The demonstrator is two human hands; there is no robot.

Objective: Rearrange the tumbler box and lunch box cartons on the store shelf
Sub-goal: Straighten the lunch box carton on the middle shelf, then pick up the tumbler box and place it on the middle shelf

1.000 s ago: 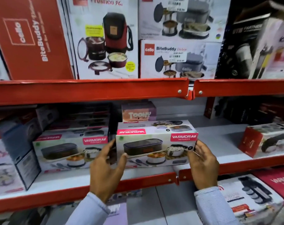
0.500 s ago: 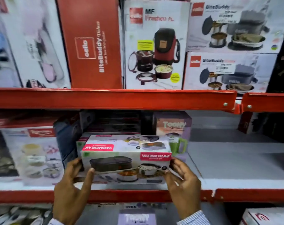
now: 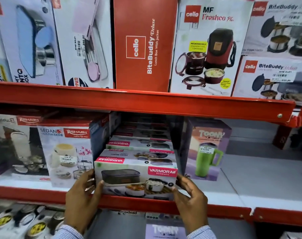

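A white Varmora lunch box carton (image 3: 136, 176) sits at the front of the middle shelf (image 3: 250, 192). My left hand (image 3: 82, 195) grips its left end and my right hand (image 3: 189, 197) grips its right end. Behind it lie more Varmora cartons (image 3: 139, 144), stacked toward the back. To its right stands a purple Toony tumbler box (image 3: 207, 149) showing a green mug. On its left stands a Rishabh Sedan-3 carton (image 3: 67, 152), close against the held carton.
The upper shelf holds upright Cello cartons: a red BiteBuddy Deluxe box (image 3: 143, 44), an MF Freshco box (image 3: 207, 49), two stacked BiteBuddy boxes (image 3: 276, 75). The red shelf rail (image 3: 129, 100) hangs just above. Bare white shelf board lies right of the tumbler box. Another Toony box (image 3: 165, 230) sits below.
The Varmora carton has moved left along the shelf in both hands and now stands in front of the stack of matching cartons, left of the tumbler box. The view shifted left too.
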